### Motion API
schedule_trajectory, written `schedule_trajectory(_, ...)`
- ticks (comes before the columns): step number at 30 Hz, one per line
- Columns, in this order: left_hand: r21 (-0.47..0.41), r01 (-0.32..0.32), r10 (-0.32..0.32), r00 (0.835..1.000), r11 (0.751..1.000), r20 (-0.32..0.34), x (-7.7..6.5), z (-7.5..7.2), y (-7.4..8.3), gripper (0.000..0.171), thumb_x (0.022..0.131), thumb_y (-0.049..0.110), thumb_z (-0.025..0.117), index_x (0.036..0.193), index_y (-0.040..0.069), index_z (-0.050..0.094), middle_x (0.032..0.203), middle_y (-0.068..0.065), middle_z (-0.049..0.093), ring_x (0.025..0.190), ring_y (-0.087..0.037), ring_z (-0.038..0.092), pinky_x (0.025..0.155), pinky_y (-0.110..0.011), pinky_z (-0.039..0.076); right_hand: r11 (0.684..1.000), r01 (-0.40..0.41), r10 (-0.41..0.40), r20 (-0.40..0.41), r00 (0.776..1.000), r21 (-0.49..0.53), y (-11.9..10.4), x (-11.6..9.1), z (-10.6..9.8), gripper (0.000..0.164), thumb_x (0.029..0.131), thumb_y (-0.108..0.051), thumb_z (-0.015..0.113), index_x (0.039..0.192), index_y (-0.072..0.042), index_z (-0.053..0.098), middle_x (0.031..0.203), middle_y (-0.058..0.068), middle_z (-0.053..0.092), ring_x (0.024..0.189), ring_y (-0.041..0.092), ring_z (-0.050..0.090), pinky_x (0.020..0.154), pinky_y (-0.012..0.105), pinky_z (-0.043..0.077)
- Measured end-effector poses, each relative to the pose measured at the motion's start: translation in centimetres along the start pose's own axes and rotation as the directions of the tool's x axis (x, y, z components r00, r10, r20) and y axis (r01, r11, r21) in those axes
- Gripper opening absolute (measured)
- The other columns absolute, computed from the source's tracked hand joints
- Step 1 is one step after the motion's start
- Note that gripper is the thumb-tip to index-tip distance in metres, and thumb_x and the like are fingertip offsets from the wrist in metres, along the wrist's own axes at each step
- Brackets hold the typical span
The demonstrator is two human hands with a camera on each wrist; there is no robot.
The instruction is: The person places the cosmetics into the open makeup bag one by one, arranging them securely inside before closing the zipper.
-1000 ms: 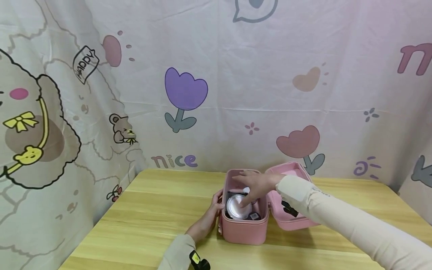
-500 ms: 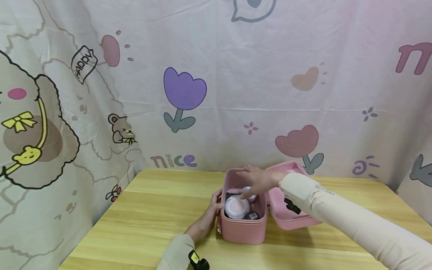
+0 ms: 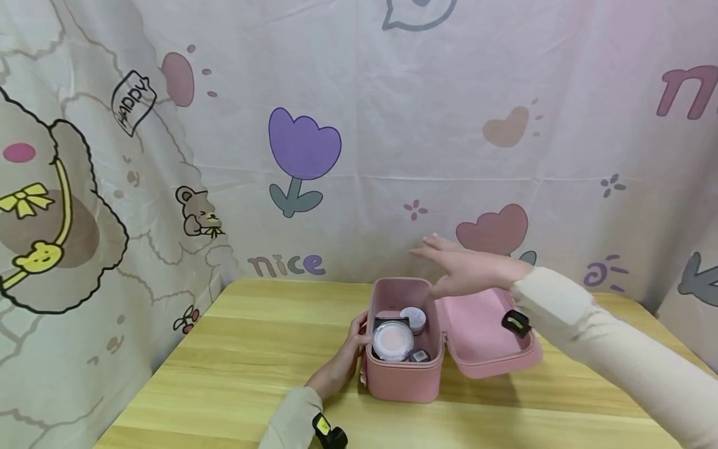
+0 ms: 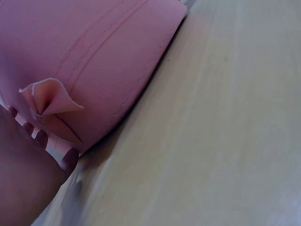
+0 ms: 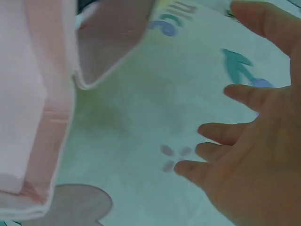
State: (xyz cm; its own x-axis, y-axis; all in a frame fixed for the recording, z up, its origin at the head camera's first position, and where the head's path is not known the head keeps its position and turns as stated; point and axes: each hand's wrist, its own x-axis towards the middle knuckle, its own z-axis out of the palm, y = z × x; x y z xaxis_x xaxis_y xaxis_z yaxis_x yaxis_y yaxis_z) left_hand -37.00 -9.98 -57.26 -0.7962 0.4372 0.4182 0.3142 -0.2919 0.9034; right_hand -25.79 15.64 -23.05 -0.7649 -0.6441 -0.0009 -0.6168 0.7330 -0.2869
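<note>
A pink cosmetic case (image 3: 404,382) stands on the table, its lid (image 3: 485,324) swung out to the right. Inside lie a round clear-rimmed powder compact (image 3: 392,341), a small round white-topped jar (image 3: 414,318), a small dark item with a pale label (image 3: 420,355) and a dark flat piece partly hidden behind the compact. My left hand (image 3: 346,354) rests against the case's left side; beside its fingers a pink bow (image 4: 51,99) shows in the left wrist view. Above the lid and the case's right rim hovers my right hand (image 3: 471,272), fingers extended, holding nothing.
The wooden table (image 3: 263,349) stretches out on both sides of the case. Behind it hangs a printed cloth (image 3: 381,125), which also covers the left and right sides.
My right hand has lifted from over the inside of the case, moving up and right, uncovering the compact and jar. My left hand stays at the case's side.
</note>
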Motion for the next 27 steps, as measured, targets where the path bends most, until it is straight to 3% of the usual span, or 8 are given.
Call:
schedule_trajectory(2,0.135,0.198,-0.194,0.980,0.971,-0.038,-2.1,3.6,7.2,0.076,0.088,0.029,0.037,0.152,0.004,0.005,0.155,-0.023,0.006,0.141,-0.039,0.007,0.108,-0.061,0.011,1.000,0.012,-0.011,-0.055,0.998,0.007,0.0,-1.6,-0.3,0.073,0.085,-0.020,0.066,0.148,-0.002,0.034,0.155,0.028,0.014,0.142,0.045,0.003,0.108,0.062,0.018)
schedule_trajectory(4,0.164,0.231,-0.229,0.973,0.959,-0.032,-2.8,6.2,12.3,0.075,0.091,0.030,0.037,0.151,0.001,0.002,0.155,-0.025,0.002,0.142,-0.038,0.003,0.110,-0.059,0.008,1.000,0.018,-0.016,-0.122,0.992,0.015,0.2,-3.3,-0.2,0.070,0.086,-0.018,0.066,0.147,-0.003,0.035,0.154,0.027,0.016,0.142,0.045,0.005,0.106,0.064,0.020)
schedule_trajectory(6,0.162,0.268,-0.265,0.964,0.950,-0.040,-3.2,8.1,16.3,0.069,0.091,0.018,0.031,0.151,-0.001,0.001,0.156,-0.027,0.001,0.142,-0.038,0.001,0.111,-0.058,0.005,0.999,0.029,-0.022,-0.202,0.979,0.029,0.5,-4.9,0.3,0.068,0.087,-0.016,0.067,0.146,-0.003,0.037,0.154,0.027,0.017,0.142,0.045,0.007,0.105,0.066,0.020)
schedule_trajectory(8,0.148,0.282,-0.280,0.959,0.948,-0.037,-3.3,8.9,18.0,0.069,0.091,0.015,0.030,0.150,-0.003,0.001,0.156,-0.027,0.001,0.143,-0.038,0.000,0.112,-0.057,0.003,0.999,0.032,-0.018,-0.290,0.957,0.044,1.1,-6.3,1.2,0.068,0.087,-0.015,0.068,0.146,-0.002,0.038,0.154,0.025,0.019,0.142,0.045,0.008,0.104,0.068,0.019)
schedule_trajectory(15,0.145,0.243,-0.241,0.970,0.959,-0.035,-3.3,8.6,17.0,0.073,0.090,0.027,0.035,0.152,0.003,0.003,0.157,-0.023,0.003,0.143,-0.037,0.000,0.111,-0.059,0.001,0.984,0.009,0.073,-0.456,0.887,0.176,3.6,-9.6,4.6,0.073,0.085,-0.020,0.073,0.147,-0.006,0.037,0.154,0.023,0.023,0.141,0.046,0.012,0.097,0.074,0.021)
schedule_trajectory(19,0.132,0.246,-0.242,0.969,0.960,-0.044,-3.2,8.2,16.3,0.074,0.090,0.027,0.036,0.152,0.004,0.004,0.157,-0.021,0.002,0.143,-0.035,-0.001,0.111,-0.057,0.000,0.936,0.004,0.178,-0.482,0.858,0.352,5.3,-10.8,5.8,0.077,0.086,-0.016,0.072,0.151,-0.012,0.032,0.156,0.021,0.018,0.138,0.051,0.014,0.096,0.075,0.019)
schedule_trajectory(23,0.119,0.252,-0.246,0.967,0.961,-0.060,-3.1,8.1,16.1,0.073,0.089,0.024,0.036,0.152,0.003,0.004,0.157,-0.020,0.002,0.142,-0.034,0.000,0.112,-0.055,-0.001,0.831,0.091,0.241,-0.503,0.830,0.549,7.2,-11.4,7.3,0.075,0.093,-0.007,0.061,0.155,-0.014,0.020,0.159,0.018,0.010,0.139,0.048,0.014,0.111,0.046,0.025)
schedule_trajectory(27,0.109,0.260,-0.255,0.965,0.959,-0.059,-3.2,8.3,16.2,0.074,0.089,0.024,0.036,0.152,0.003,0.004,0.157,-0.020,0.002,0.142,-0.035,-0.001,0.111,-0.056,-0.002,0.652,0.282,0.246,-0.548,0.799,0.703,9.1,-11.3,9.3,0.067,0.098,0.000,0.045,0.155,-0.007,0.010,0.159,0.019,0.005,0.144,0.021,0.015,0.099,0.011,0.032)
